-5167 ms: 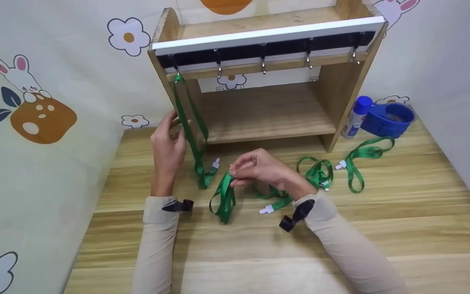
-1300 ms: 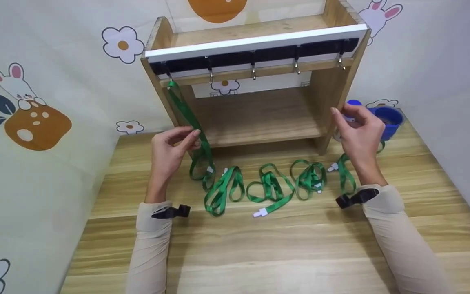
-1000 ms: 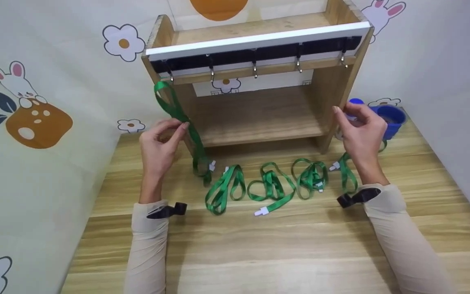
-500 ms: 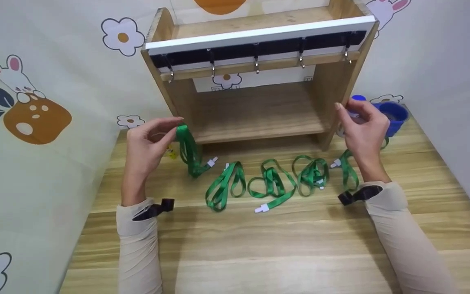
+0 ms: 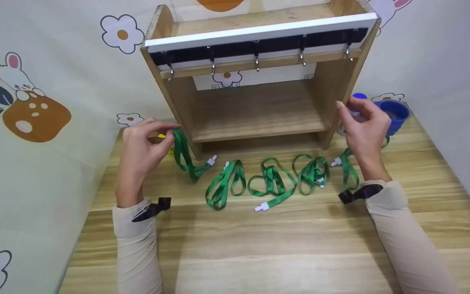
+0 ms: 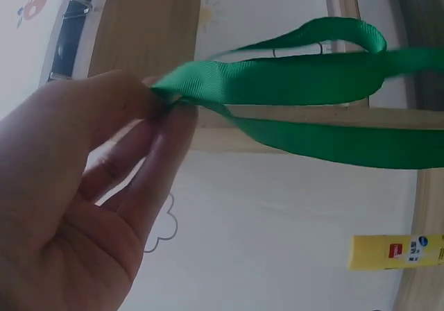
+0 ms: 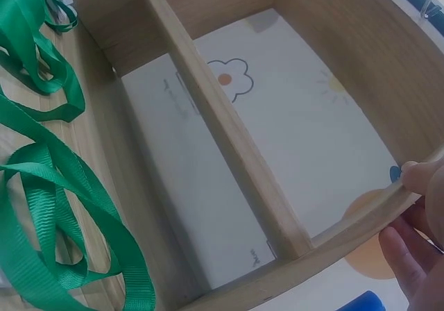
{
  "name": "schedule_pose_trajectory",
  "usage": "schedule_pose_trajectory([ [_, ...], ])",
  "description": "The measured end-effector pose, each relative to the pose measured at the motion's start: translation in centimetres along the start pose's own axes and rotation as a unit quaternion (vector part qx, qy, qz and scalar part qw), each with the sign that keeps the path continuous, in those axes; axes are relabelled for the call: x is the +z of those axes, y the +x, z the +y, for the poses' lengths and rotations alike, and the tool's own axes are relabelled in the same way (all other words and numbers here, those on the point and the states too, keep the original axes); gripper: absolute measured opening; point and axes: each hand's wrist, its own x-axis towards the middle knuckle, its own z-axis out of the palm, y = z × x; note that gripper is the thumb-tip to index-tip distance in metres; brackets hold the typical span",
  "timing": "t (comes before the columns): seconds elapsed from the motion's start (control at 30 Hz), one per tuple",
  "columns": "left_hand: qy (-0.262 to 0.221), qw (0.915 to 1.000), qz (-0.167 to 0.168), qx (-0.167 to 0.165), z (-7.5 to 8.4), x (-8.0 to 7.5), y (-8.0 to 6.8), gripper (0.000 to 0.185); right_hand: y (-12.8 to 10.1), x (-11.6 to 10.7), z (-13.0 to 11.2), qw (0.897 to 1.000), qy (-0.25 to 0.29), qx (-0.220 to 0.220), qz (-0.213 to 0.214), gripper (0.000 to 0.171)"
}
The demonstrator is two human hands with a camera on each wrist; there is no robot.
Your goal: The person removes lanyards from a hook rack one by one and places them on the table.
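My left hand [image 5: 139, 157] pinches a green lanyard [image 5: 182, 153] between thumb and fingertips, just left of the wooden shelf's near left corner. Its loops hang down, and the white clip [image 5: 212, 160] is low beside the table. In the left wrist view the lanyard's bands [image 6: 298, 82] stretch away from the fingertips. My right hand [image 5: 366, 132] grips the front edge of the right side panel of the wooden shelf [image 5: 259, 108]; the right wrist view shows thumb and fingers on either side of that panel [image 7: 333, 245]. A row of hooks [image 5: 256, 63] bears no lanyard.
Several green lanyards lie along the shelf's front: one loop [image 5: 226, 183], a coil [image 5: 273, 183], another coil [image 5: 313, 175] and one [image 5: 347, 167] under my right wrist. Right of the shelf stand a blue tape dispenser [image 5: 396, 114] and a blue-capped tube. A yellow glue stick [image 6: 385, 252] is at left.
The lanyard that hung on the leftmost hook is off it, lowered leftward in my left hand. Earlier, my right hand put its lanyard down and took hold of the shelf's right side.
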Motion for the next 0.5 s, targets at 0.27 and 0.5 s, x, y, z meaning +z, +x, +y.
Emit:
schedule_pose_trajectory([
  [0.27, 0.047, 0.9987, 0.0, -0.02, 0.8, -0.8, -0.4, 0.016, 0.4, 0.4, 0.6, 1.0, 0.011, -0.02, 0.0, 0.026],
  [0.5, 0.074, 0.9967, 0.032, -0.004, 1.3, -1.2, -0.7, 0.019, 0.1, -0.1, 0.2, 1.0, 0.006, 0.001, 0.0, 0.027],
])
